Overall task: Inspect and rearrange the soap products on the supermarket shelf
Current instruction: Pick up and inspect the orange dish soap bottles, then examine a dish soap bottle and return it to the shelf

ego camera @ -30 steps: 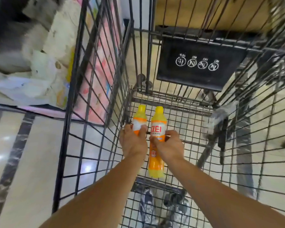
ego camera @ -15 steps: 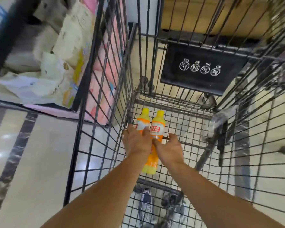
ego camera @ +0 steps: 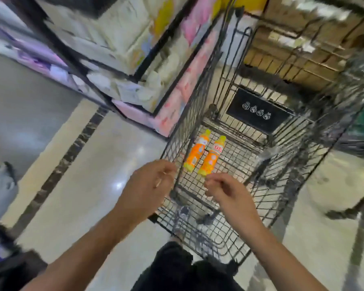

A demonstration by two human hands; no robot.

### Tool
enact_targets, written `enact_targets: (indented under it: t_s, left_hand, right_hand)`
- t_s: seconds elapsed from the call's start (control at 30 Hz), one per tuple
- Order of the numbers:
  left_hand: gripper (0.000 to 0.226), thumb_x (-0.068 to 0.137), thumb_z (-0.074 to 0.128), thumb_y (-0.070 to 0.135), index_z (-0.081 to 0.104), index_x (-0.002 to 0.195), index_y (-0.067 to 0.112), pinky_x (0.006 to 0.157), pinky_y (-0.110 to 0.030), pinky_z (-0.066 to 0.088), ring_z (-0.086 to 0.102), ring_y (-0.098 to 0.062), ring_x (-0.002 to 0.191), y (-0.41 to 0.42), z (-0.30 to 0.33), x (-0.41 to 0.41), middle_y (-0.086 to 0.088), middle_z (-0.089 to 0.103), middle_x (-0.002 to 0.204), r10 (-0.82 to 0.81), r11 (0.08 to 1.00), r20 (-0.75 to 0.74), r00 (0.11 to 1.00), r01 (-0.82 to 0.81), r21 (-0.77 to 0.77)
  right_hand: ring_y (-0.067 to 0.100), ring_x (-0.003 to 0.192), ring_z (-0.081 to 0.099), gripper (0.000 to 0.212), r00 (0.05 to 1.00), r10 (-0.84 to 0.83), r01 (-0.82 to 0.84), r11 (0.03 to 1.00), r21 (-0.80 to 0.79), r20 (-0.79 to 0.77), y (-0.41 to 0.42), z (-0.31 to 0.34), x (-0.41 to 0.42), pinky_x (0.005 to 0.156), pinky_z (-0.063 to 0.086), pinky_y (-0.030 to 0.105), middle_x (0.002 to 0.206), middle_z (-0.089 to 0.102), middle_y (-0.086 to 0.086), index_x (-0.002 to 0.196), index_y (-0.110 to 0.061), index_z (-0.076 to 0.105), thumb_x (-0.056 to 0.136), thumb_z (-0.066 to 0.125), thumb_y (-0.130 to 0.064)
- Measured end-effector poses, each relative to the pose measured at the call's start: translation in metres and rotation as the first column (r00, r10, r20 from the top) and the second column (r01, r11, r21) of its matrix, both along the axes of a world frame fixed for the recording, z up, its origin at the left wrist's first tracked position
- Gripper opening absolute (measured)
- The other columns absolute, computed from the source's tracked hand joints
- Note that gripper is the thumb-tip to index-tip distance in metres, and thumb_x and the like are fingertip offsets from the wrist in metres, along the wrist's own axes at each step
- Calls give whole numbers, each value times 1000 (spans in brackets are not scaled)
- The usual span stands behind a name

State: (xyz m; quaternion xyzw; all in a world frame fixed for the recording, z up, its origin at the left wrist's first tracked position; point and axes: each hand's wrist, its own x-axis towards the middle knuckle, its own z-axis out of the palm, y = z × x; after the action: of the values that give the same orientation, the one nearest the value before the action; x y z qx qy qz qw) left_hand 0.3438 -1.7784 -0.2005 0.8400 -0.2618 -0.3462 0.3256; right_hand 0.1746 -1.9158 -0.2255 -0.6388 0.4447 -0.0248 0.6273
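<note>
Two orange soap bottles with yellow caps lie side by side on the floor of a black wire shopping cart [ego camera: 200, 85]: the left bottle [ego camera: 195, 152] and the right bottle [ego camera: 212, 157]. My left hand [ego camera: 149, 185] hovers above the cart's near left rim, fingers loosely curled, holding nothing. My right hand [ego camera: 227, 190] hangs over the cart's near end, just short of the bottles, fingers loosely curled and empty. Neither hand touches a bottle.
A shelf unit [ego camera: 118, 66] with pale and pink packaged goods stands to the left of the cart. Cardboard boxes [ego camera: 298, 49] are stacked beyond the cart. A glossy tiled floor [ego camera: 88, 169] with a dark stripe lies left. The frame is motion-blurred.
Both hands let go of the two bottles, which now lie on the cart floor. My hands pulled back toward me and the view rose and swung left.
</note>
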Motion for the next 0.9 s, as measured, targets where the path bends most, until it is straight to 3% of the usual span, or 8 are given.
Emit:
enact_targets:
  t_s: [0.1,0.27,0.33,0.4,0.47,0.57,0.73,0.9]
  left_hand:
    - [15,103,57,31,68,102,41,74,-15,47,64,7,93,77,34,-28,28,69,101,161,987,36,986,-162,14]
    - [12,99,61,33,71,100,39,81,-21,52,69,2,91,197,49,-90,24,72,97,543,839,-13,840,-543,-14]
    - [11,98,63,30,72,99,37,86,-30,55,71,-2,89,242,49,-112,17,74,96,646,762,-26,763,-647,-33]
    - [11,98,65,25,72,97,33,84,-30,55,72,-5,87,290,54,-135,15,75,94,729,682,-9,684,-728,-69]
    - [13,98,65,18,72,97,29,78,-25,53,72,-7,84,339,62,-163,14,75,91,814,578,12,581,-808,-110]
    - [15,98,65,13,73,95,25,73,-22,53,71,-6,76,417,78,-218,13,75,87,929,370,30,370,-917,-147]
    - [12,87,69,43,74,92,34,81,-40,56,73,-9,80,566,90,-349,9,77,86,1000,-19,6,-21,-980,-197]
    - [19,101,61,20,74,91,28,83,-35,54,72,-4,77,705,86,-501,11,77,87,953,-302,-12,-304,-937,-174]
  right_hand:
    - [10,93,71,13,994,99,-99,995,3,54,33,32,-31,71,56,18,101,76,-14,96,-34,76,97,67,-25]
    - [20,91,74,10,942,332,-327,940,-96,51,73,48,-31,89,58,46,96,77,-10,95,-32,77,95,69,-24]
    - [18,90,73,9,898,435,-421,893,-157,65,98,50,-21,89,58,45,93,77,-8,94,-30,76,94,70,-24]
    - [18,86,72,9,829,551,-528,827,-193,91,131,55,-9,84,58,33,89,77,-4,92,-27,76,94,71,-19]
    - [18,82,71,13,741,663,-631,742,-227,105,175,65,-2,73,54,20,85,76,-3,88,-25,75,93,72,-13]
    - [7,81,71,15,540,836,-785,542,-300,99,260,90,-1,69,55,28,85,74,-16,89,-38,73,92,74,-23]
    - [7,82,70,7,221,968,-912,248,-326,118,444,121,-23,66,49,16,84,73,-15,88,-32,73,94,71,-29]
    - [12,80,71,8,-36,991,-942,9,-336,127,643,126,-93,72,52,25,83,74,-14,89,-31,73,95,69,-26]
